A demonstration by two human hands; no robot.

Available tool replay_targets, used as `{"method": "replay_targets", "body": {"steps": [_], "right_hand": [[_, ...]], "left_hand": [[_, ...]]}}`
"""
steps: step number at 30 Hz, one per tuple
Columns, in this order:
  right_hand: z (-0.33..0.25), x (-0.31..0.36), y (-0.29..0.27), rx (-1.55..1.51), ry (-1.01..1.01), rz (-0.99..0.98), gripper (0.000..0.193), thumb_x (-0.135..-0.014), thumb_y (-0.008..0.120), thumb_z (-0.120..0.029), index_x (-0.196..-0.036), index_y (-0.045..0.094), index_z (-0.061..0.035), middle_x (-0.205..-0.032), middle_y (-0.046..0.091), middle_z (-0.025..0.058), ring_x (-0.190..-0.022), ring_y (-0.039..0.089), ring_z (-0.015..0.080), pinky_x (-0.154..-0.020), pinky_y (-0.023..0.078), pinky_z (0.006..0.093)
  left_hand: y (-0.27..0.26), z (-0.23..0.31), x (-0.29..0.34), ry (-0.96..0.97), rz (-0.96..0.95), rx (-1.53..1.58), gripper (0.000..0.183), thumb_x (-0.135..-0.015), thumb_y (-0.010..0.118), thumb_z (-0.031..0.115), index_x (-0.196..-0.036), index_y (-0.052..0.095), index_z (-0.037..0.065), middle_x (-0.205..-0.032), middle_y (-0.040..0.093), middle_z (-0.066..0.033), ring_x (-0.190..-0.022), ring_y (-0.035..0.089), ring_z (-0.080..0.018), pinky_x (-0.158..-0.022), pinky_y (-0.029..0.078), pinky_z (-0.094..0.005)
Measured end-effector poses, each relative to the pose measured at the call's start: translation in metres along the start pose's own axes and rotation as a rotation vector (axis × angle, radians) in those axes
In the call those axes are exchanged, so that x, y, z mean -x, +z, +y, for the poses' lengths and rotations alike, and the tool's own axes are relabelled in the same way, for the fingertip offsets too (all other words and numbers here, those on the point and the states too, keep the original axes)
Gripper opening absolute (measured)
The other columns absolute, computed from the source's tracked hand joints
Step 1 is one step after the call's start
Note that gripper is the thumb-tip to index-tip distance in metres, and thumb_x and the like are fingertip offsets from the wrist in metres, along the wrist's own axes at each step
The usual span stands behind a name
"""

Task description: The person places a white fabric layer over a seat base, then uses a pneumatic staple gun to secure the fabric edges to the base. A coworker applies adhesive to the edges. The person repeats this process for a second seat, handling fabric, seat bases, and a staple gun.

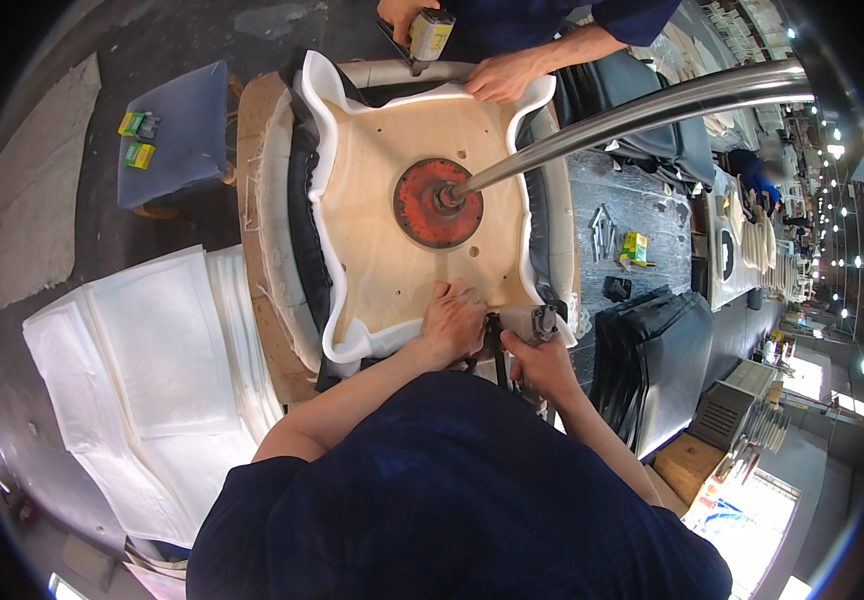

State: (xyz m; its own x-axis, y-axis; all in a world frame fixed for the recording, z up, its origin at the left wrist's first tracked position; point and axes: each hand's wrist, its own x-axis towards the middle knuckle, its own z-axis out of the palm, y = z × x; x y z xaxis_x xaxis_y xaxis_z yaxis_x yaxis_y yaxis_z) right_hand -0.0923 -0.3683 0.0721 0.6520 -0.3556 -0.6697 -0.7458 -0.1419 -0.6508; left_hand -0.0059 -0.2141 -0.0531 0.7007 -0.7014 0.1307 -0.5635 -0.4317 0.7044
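A pale wooden seat panel (pixel 367 215) lies before me, edged all round with white foam padding (pixel 320 160). Black cover material (pixel 304 190) shows beneath it. At the near edge my left hand (pixel 455 320) presses down with bent fingers around the padding; the fingertips are partly hidden. My right hand (pixel 544 366) grips a staple gun (pixel 530 322) by its handle, its head over the near right corner of the panel. A round red pressure plate (pixel 439 203) on a metal rod (pixel 642 110) bears on the panel's middle.
Across from me a co-worker's hand (pixel 500 78) rests on the far edge; their other hand holds a yellow-marked staple gun (pixel 432 35). White sheets (pixel 152 350) are stacked left, black covers (pixel 652 350) right. Small boxes lie on a blue-grey stool (pixel 187 130).
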Motion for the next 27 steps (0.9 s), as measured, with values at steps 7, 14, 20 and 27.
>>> {"method": "replay_targets", "body": {"steps": [7, 14, 20, 27], "right_hand": [[-0.002, -0.002, 0.008, 0.109, 0.008, 0.025, 0.029, -0.100, 0.083, -0.027, -0.103, 0.072, 0.0001, -0.076, 0.070, 0.0044, -0.048, 0.061, 0.0135, -0.044, 0.046, 0.0320], [0.008, 0.000, 0.011, 0.087, 0.013, 0.091, 0.033, -0.096, 0.087, -0.027, -0.098, 0.074, 0.0036, -0.069, 0.068, 0.0046, -0.051, 0.064, 0.0136, -0.047, 0.050, 0.0334], [0.011, -0.003, 0.012, 0.129, -0.044, 0.077, 0.044, -0.094, 0.087, -0.037, -0.110, 0.075, 0.0025, -0.073, 0.074, 0.0092, -0.052, 0.068, 0.0167, -0.052, 0.055, 0.0352], [0.013, -0.003, 0.016, 0.219, -0.033, 0.145, 0.057, -0.088, 0.089, -0.045, -0.120, 0.076, 0.0002, -0.089, 0.080, 0.0164, -0.076, 0.078, 0.0290, -0.073, 0.062, 0.0417]], "left_hand": [[0.003, 0.001, 0.002, -0.009, 0.008, -0.068, 0.012, -0.082, 0.079, 0.026, -0.084, 0.074, 0.015, -0.093, 0.066, -0.0048, -0.106, 0.058, -0.0287, -0.095, 0.041, -0.0448], [-0.065, 0.007, 0.038, -0.062, -0.254, -0.310, 0.023, -0.090, 0.079, 0.031, -0.098, 0.080, 0.010, -0.109, 0.069, -0.0079, -0.117, 0.057, -0.0291, -0.098, 0.040, -0.0479], [-0.115, -0.017, 0.067, -0.008, -0.423, -0.423, 0.025, -0.093, 0.078, 0.033, -0.098, 0.083, 0.009, -0.110, 0.069, -0.0085, -0.118, 0.058, -0.0290, -0.100, 0.041, -0.0479], [-0.123, -0.026, 0.063, 0.127, -0.519, -0.385, 0.024, -0.096, 0.074, 0.030, -0.098, 0.084, 0.008, -0.108, 0.070, -0.0100, -0.114, 0.062, -0.0304, -0.100, 0.042, -0.0498]]}}
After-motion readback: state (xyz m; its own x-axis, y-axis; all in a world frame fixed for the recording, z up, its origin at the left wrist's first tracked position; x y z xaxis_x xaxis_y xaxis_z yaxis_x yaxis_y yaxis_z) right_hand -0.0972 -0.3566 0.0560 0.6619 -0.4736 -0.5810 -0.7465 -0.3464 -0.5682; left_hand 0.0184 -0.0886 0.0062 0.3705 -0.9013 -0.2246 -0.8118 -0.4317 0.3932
